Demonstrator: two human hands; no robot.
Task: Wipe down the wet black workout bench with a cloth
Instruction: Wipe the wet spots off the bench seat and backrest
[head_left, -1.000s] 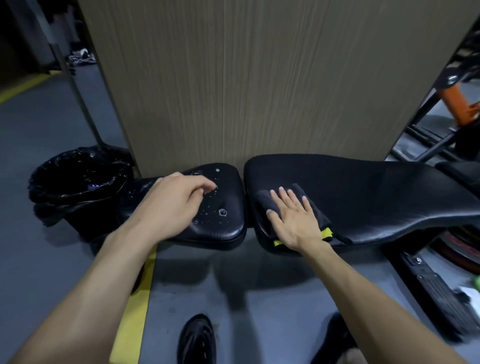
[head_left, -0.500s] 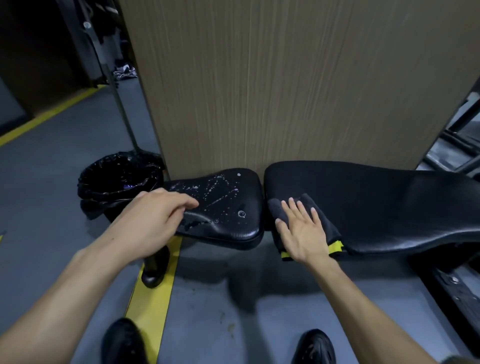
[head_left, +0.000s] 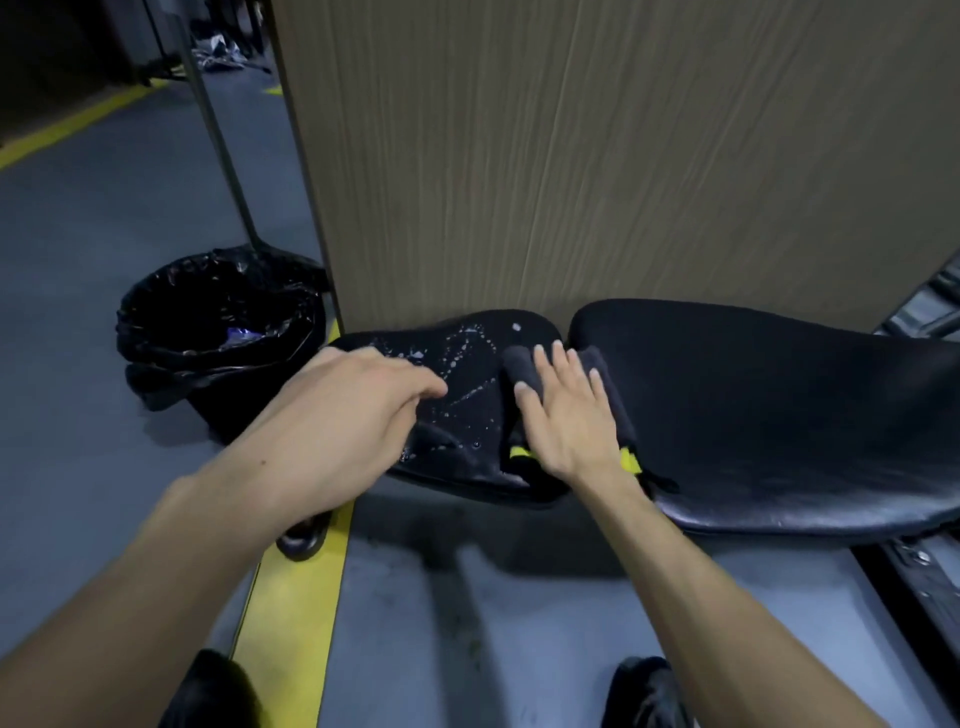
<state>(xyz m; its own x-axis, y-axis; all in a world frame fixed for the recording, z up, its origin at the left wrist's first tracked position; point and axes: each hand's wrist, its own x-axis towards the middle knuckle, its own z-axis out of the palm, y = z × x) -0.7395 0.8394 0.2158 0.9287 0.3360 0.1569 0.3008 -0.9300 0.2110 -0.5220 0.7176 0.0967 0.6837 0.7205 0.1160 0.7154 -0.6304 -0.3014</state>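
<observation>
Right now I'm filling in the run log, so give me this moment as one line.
right hand flat on cloth at pad gap | left hand resting on seat pad | droplets unwiped | back pad looks dry

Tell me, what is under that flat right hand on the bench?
Under the right hand lies a dark cloth with a yellow edge, spread across the gap between the wet seat pad and the long back pad. The pad surface beneath the cloth is covered.

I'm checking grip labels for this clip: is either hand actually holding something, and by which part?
Nothing is gripped. The right hand presses flat on the middle of the cloth, fingers straight. The left hand rests on the seat pad, holding nothing.
</observation>
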